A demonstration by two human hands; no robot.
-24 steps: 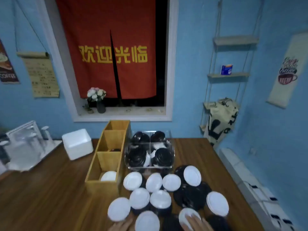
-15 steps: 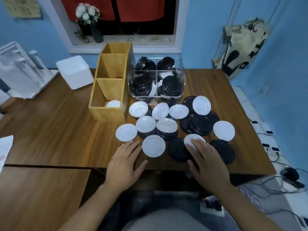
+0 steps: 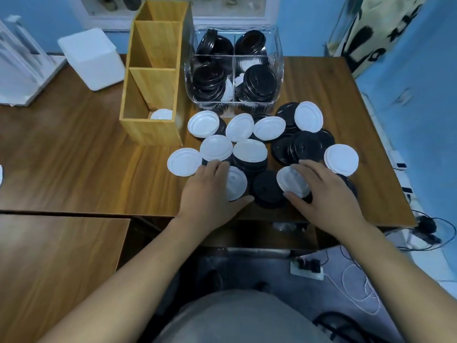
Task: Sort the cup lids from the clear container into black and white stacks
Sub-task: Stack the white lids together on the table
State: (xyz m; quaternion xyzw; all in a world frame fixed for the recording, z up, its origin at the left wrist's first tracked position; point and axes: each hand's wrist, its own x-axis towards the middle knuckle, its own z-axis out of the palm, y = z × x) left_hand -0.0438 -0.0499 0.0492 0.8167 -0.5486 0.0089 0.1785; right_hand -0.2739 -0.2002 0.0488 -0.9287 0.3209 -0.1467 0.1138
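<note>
Several white and black cup lids lie spread and partly overlapping on the wooden table (image 3: 74,154), in front of the clear container (image 3: 279,58). The container holds several black lids and a few white ones in its compartments. My left hand (image 3: 210,194) lies over the left part of a white lid (image 3: 238,182), with its thumb curled round the lid's near edge. My right hand (image 3: 326,194) pinches a second white lid (image 3: 290,180), which is tilted up above a black lid (image 3: 267,188).
A wooden divided box (image 3: 150,131) stands left of the container with one white lid (image 3: 162,114) in its nearest compartment. A white box (image 3: 91,58) sits at the back left. The table's near edge runs just under my wrists. Cables lie on the floor at right.
My view has tilted down toward the table. My left hand moved right from the bare table onto a white lid. My right hand has tilted its white lid up.
</note>
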